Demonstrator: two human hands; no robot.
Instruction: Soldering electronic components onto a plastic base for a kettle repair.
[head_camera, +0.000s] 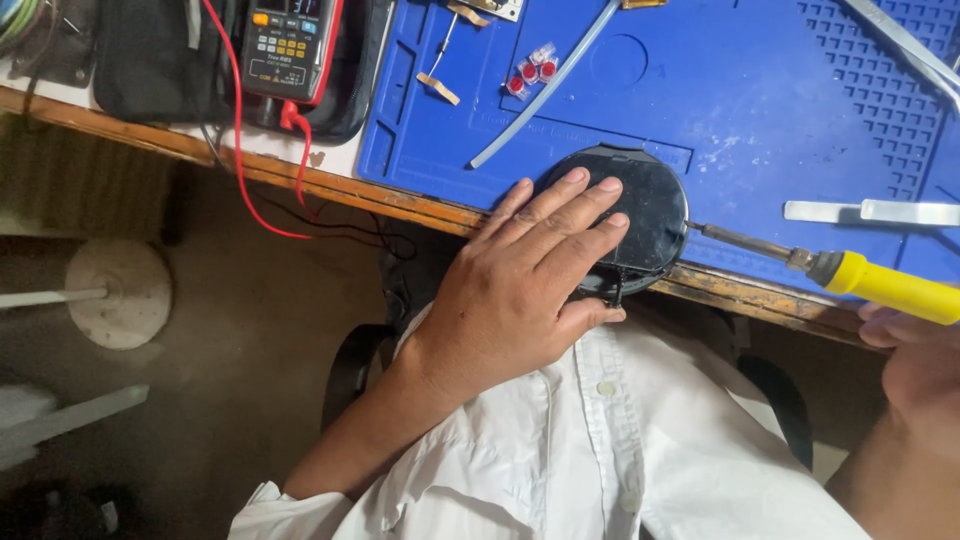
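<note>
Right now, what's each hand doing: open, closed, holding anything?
Left hand: open, fingers spread flat, pressing on the black round device.
Right hand: closed around the yellow handle of the soldering iron, only partly in view.

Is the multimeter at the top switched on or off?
On: the multimeter shows lit digits on its display; red leads are plugged in below.

Bright, sharp (floor perhaps dimmer).
</note>
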